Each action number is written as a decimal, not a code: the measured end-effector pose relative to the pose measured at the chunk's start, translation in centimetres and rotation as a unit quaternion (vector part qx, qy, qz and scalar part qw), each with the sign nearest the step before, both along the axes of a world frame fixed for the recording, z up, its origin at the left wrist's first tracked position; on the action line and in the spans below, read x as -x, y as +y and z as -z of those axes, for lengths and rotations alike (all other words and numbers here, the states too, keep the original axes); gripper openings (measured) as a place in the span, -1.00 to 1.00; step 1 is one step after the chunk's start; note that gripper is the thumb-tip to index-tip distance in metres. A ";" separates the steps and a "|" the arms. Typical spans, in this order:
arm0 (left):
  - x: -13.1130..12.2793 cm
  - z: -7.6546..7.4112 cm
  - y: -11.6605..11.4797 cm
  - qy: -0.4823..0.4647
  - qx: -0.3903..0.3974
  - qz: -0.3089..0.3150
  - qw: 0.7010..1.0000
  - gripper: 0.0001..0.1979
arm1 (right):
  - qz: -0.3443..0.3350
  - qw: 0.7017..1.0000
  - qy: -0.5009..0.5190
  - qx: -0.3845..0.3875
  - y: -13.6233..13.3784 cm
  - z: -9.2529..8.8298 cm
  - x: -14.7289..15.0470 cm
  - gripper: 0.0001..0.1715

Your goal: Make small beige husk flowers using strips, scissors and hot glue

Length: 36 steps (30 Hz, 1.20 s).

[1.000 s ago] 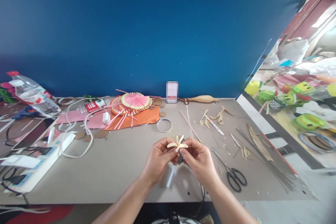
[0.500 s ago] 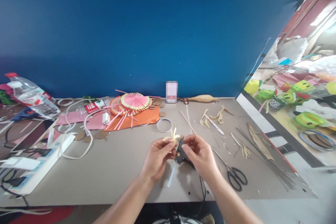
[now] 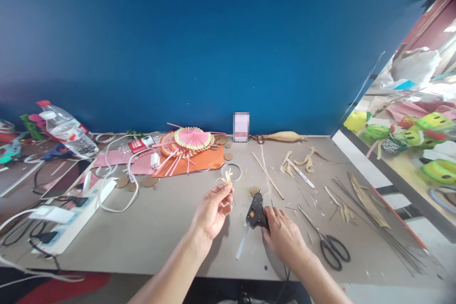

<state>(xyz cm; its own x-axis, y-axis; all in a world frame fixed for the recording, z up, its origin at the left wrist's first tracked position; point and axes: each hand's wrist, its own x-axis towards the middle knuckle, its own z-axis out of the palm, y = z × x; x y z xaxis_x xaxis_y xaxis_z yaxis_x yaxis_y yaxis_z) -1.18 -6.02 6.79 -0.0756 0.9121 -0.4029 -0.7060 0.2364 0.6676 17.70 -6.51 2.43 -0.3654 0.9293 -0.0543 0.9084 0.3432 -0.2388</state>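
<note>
My left hand (image 3: pixel 213 209) is raised over the middle of the table, thumb and fingertips pinching a small pale yellow flower (image 3: pixel 228 178) with thin petals. To the right, my right hand (image 3: pixel 285 233) is down at table level, its fingers about the handle of a black glue gun (image 3: pixel 257 212). A translucent glue stick (image 3: pixel 242 242) sticks out of the gun's back end, and its nozzle points away from me. Just beyond the nozzle is a small brown disc (image 3: pixel 254 191). Black-handled scissors (image 3: pixel 334 250) lie right of my right hand.
A white power strip (image 3: pixel 71 221) with cables occupies the left side. Farther back are paper fans (image 3: pixel 194 138) on orange paper (image 3: pixel 210 160), a ring (image 3: pixel 231 172) and a phone-like card (image 3: pixel 241 127). Dried husks (image 3: pixel 368 202), thin wires (image 3: pixel 384 232) and a marker (image 3: pixel 302 175) lie right.
My right hand has brought the glue gun down to the table, away from the flower. My left hand still pinches the flower, now apart from the gun. The view has shifted slightly left.
</note>
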 end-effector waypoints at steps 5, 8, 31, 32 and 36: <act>0.5 0.0 0.2 0.025 0.009 -0.018 0.999 -0.82 | 0.061 0.976 0.193 0.074 0.6 -1.0 -1.7 -0.69; 0.6 0.0 0.2 0.041 0.025 -0.019 0.999 -0.81 | 0.075 0.898 0.411 0.138 0.5 -2.1 -2.6 -0.73; -0.8 -0.8 -0.4 0.101 -0.024 0.043 0.994 -0.80 | -0.039 0.892 0.419 0.167 -1.1 -5.2 -0.1 -0.69; -0.8 -0.8 -0.4 0.102 -0.022 0.044 0.994 -0.80 | -0.035 0.896 0.413 0.161 -1.1 -5.2 -0.1 -0.69; -0.8 -0.9 -0.4 0.105 -0.024 0.048 0.993 -0.81 | -0.035 0.900 0.403 0.165 -1.2 -5.1 -0.3 -0.70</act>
